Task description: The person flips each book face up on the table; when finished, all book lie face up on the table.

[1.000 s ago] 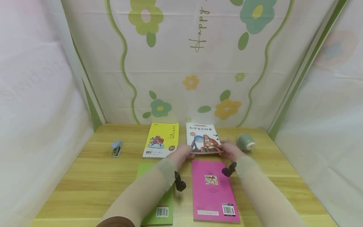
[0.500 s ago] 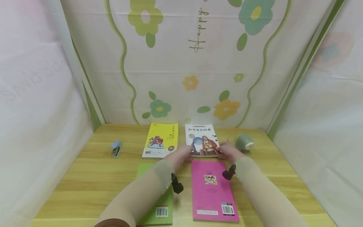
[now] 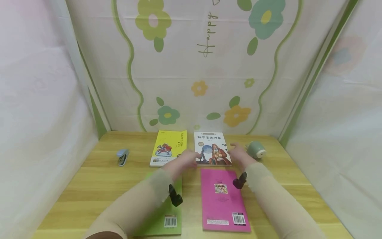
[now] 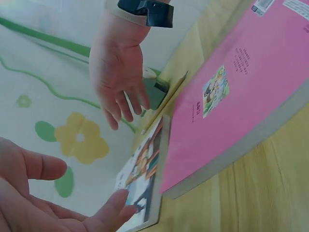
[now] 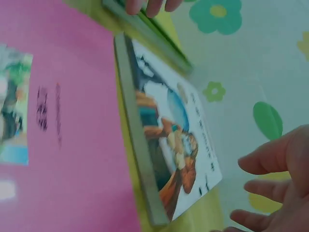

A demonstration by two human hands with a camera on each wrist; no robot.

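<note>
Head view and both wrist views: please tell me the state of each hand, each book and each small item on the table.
left hand: open, beside white book
right hand: open, holding nothing
white book: closed, flat, cover up
pink book: closed, flat, back cover up
yellow book: closed, flat
green book: closed, partly under left arm
green cup: on its side
stapler: untouched

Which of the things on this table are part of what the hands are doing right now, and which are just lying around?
In hand:
- white picture book, flat on the table, between both hands
- left hand, open, at its left edge
- right hand, open, at its right edge

Lying about:
- yellow book
- pink book
- green book
- stapler
- green cup, on its side
</note>
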